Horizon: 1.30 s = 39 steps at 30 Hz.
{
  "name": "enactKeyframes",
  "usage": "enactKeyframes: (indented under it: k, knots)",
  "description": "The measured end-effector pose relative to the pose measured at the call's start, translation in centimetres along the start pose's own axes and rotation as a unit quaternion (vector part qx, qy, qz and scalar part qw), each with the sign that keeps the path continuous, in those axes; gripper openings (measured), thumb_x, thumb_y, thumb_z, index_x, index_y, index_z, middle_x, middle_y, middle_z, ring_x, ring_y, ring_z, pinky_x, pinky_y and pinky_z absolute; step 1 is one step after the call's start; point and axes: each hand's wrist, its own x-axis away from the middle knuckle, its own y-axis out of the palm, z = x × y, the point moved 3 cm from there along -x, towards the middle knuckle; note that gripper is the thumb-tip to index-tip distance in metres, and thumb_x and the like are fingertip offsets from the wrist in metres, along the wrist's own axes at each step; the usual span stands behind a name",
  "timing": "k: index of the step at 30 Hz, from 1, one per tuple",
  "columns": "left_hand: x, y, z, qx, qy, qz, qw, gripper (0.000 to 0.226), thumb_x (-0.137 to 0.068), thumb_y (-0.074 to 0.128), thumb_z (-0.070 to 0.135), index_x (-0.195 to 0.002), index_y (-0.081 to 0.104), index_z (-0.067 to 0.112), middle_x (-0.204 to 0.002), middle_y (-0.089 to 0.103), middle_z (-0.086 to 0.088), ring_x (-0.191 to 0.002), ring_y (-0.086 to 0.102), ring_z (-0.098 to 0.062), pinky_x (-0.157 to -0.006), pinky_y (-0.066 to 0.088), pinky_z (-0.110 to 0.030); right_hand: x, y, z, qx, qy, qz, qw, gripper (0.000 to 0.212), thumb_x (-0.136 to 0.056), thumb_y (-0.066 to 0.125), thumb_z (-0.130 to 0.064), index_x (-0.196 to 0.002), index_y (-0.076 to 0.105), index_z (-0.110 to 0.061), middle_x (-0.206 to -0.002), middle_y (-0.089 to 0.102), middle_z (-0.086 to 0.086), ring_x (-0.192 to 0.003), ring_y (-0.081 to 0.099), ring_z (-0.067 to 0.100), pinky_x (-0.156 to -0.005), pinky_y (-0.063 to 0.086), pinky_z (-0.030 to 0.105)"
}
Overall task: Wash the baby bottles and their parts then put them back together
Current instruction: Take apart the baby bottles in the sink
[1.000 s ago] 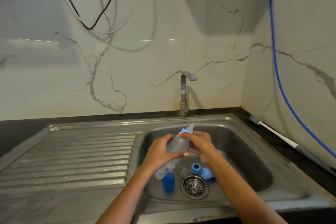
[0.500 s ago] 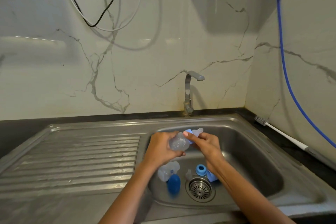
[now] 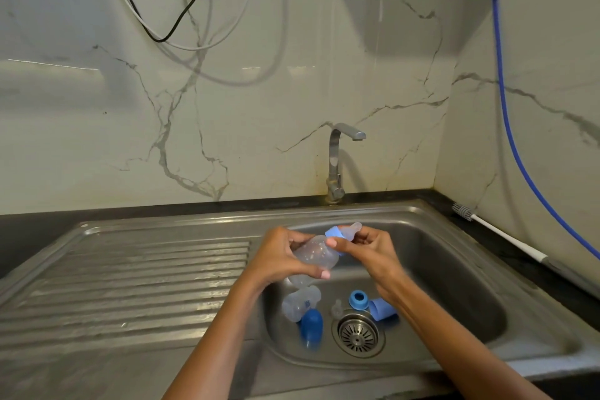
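Note:
Over the sink basin point(image 3: 454, 269) I hold a clear baby bottle point(image 3: 315, 255), tilted with its neck up to the right. My left hand point(image 3: 279, 258) wraps its body. My right hand point(image 3: 367, 248) grips the blue collar point(image 3: 332, 232) with the clear teat point(image 3: 352, 229) at the bottle's neck. On the basin floor lie a second clear bottle point(image 3: 298, 302), a dark blue cap point(image 3: 311, 326), a blue ring point(image 3: 358, 299), a light blue cap point(image 3: 381, 308) and a small clear teat point(image 3: 337, 307).
The drain strainer point(image 3: 357, 333) sits in the basin floor. A steel tap point(image 3: 337, 162) stands behind the basin, no water running. A ribbed drainboard point(image 3: 130, 279) lies to the left. A bottle brush point(image 3: 500, 232) rests on the dark counter at right, below a blue hose point(image 3: 506, 114).
The view has shifted a little to the left. My hands hold the bottle as before, and the right hand's fingers have shifted slightly on the collar.

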Motion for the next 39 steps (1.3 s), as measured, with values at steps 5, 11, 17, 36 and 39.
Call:
enactKeyframes:
  k: [5, 11, 17, 36, 39]
  knots:
    - [0.3, -0.2, -0.7, 0.117, -0.038, -0.057, 0.991, 0.036, -0.058, 0.088, 0.024, -0.091, 0.077, 0.019, -0.089, 0.075, -0.004, -0.083, 0.070, -0.018, -0.074, 0.056, -0.028, -0.7, -0.3, -0.5, -0.054, 0.009, -0.128, 0.990, 0.041, -0.067, 0.081, -0.008, -0.107, 0.072, -0.013, -0.114, 0.071, 0.005, -0.109, 0.066, 0.017, -0.085, 0.055, 0.024]
    - [0.1, 0.4, 0.3, -0.043, 0.004, 0.114, 0.993, 0.067, -0.056, 0.091, 0.028, -0.118, 0.067, 0.020, -0.102, 0.072, 0.009, -0.094, 0.066, -0.006, -0.080, 0.048, -0.011, -1.1, -1.2, -0.5, -0.016, 0.091, -0.128, 0.987, 0.048, -0.082, 0.065, -0.036, -0.125, 0.058, -0.016, -0.121, 0.067, 0.007, -0.110, 0.065, 0.018, -0.090, 0.054, 0.029]
    - [0.4, 1.0, 0.7, -0.259, 0.065, 0.162, 0.950, 0.074, -0.065, 0.084, 0.041, -0.131, 0.057, 0.023, -0.124, 0.065, 0.004, -0.122, 0.052, -0.012, -0.106, 0.014, -0.015, -1.0, -0.6, 0.5, 0.155, 0.068, -0.054, 0.984, 0.043, -0.084, 0.057, -0.048, -0.104, 0.060, -0.011, -0.095, 0.068, 0.008, -0.070, 0.068, 0.011, -0.060, 0.058, 0.026]
    - [0.5, 1.1, 0.2, -0.293, 0.069, 0.158, 0.940, 0.074, -0.068, 0.082, 0.037, -0.135, 0.052, 0.024, -0.133, 0.058, 0.007, -0.130, 0.041, -0.011, -0.096, -0.014, -0.005, -1.2, -2.2, 0.7, 0.172, 0.029, -0.103, 0.979, 0.030, -0.078, 0.072, 0.000, -0.101, 0.061, -0.015, -0.114, 0.058, 0.004, -0.104, 0.060, 0.021, -0.077, 0.057, 0.030]
    - [0.3, 1.2, -0.2, -0.322, 0.070, 0.139, 0.934, 0.073, -0.072, 0.079, 0.039, -0.137, 0.050, 0.024, -0.136, 0.055, 0.009, -0.131, 0.042, -0.006, -0.105, -0.014, -0.010, -0.9, -1.3, 1.6, 0.166, 0.073, -0.118, 0.976, 0.022, -0.085, 0.071, -0.024, -0.101, 0.060, -0.013, -0.109, 0.060, 0.006, -0.094, 0.066, 0.022, -0.064, 0.056, 0.024]
